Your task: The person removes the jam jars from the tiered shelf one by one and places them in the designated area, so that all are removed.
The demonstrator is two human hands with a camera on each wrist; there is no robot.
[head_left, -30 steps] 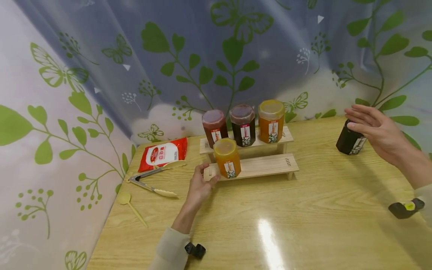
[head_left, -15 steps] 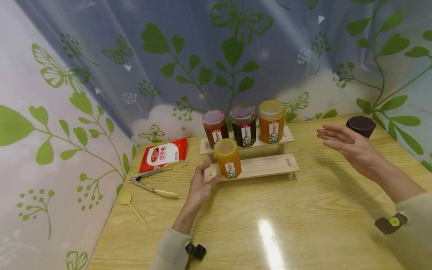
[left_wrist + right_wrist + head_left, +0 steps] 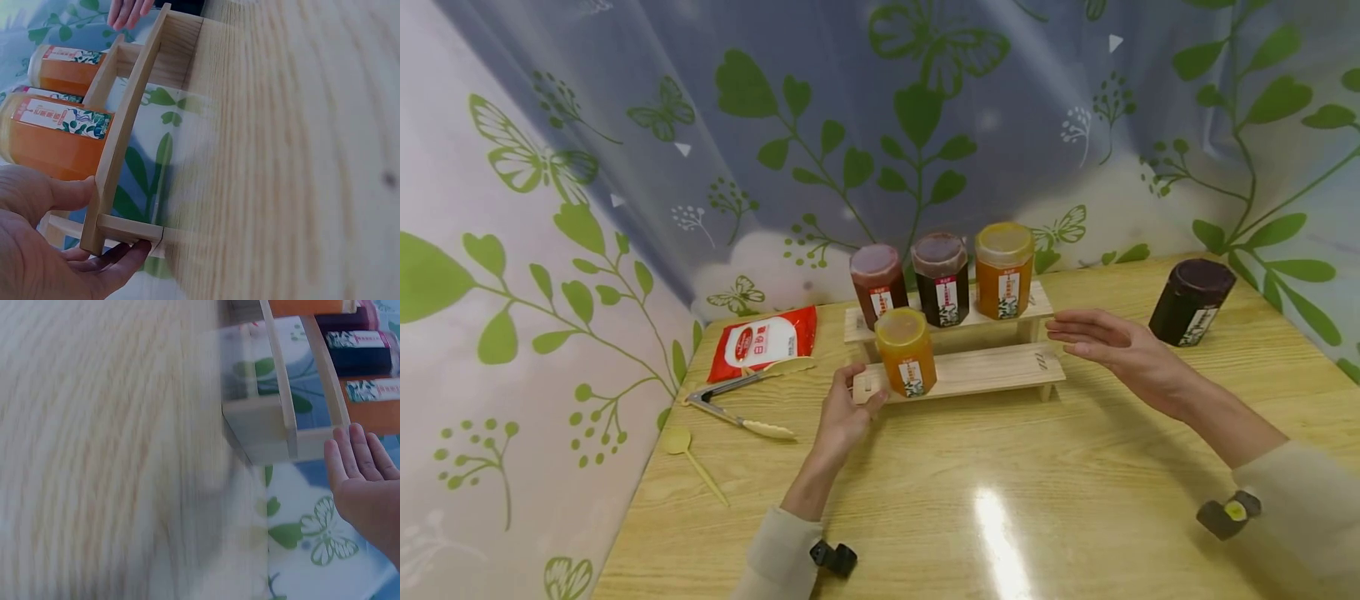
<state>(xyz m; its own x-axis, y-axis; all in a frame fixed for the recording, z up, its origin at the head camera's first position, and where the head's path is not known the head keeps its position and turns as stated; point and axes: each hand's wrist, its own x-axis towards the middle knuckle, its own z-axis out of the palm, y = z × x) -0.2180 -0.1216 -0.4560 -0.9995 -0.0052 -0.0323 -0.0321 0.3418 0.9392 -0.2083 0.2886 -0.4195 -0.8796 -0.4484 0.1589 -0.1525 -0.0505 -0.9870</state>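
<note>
Centrally on the wooden table: a two-step wooden rack. On its upper step, three jars in a row: a red jar, a dark jar and an orange jar. On the lower step, near the left end, a second orange jar with a yellow lid. Left hand at the rack's left end, thumb against the edge of the lower step and fingers curled under the end piece, gripping it; same grip plain in the left wrist view, left hand wrapped round the rack's end. Right hand flat, fingers straight and together, holding nothing, just beside the rack's right end; whether touching or slightly apart, impossible to tell. Well off to the right, a lone dark jar upright on the table. Left of the rack, a red packet, tongs and a small spoon.
</note>
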